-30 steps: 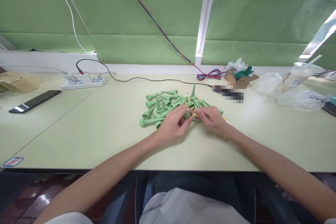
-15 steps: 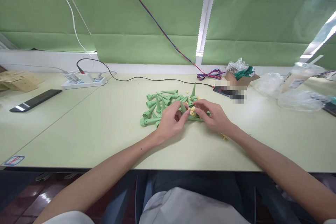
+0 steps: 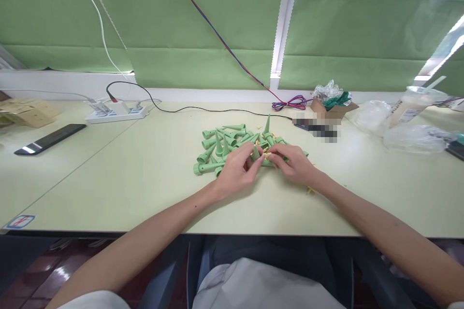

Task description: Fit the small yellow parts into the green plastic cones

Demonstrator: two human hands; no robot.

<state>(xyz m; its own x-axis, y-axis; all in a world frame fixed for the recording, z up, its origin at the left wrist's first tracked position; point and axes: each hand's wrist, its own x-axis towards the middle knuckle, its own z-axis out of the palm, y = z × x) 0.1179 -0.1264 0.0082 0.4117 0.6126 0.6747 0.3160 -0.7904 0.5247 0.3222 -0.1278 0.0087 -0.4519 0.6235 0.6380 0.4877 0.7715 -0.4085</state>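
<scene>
My left hand [image 3: 237,170] is closed around a green plastic spike [image 3: 255,152], its cone pointing up between thumb and fingers. Close beside it on the right, my right hand [image 3: 294,165] pinches a small yellow piece [image 3: 268,155] at the fingertips, right by the spike. Around and behind both hands lies a pile of green spikes [image 3: 208,167] with wide capped ends, some lying flat and a few standing point up. One upright spike [image 3: 267,125] stands behind my hands. More small yellow pieces [image 3: 311,190] lie near my right wrist; others are partly hidden among the spikes.
A phone [image 3: 306,125] with a cable lies behind the pile. A cardboard box [image 3: 331,110], plastic bags [image 3: 416,139] and a drink cup [image 3: 404,111] stand to the right. At left are a power strip [image 3: 118,115] and a black slab-shaped device [image 3: 50,139].
My right hand has moved slightly down, with its fingers drawn closer together on a yellow piece. The spike in my left hand has shifted a little to the right and down.
</scene>
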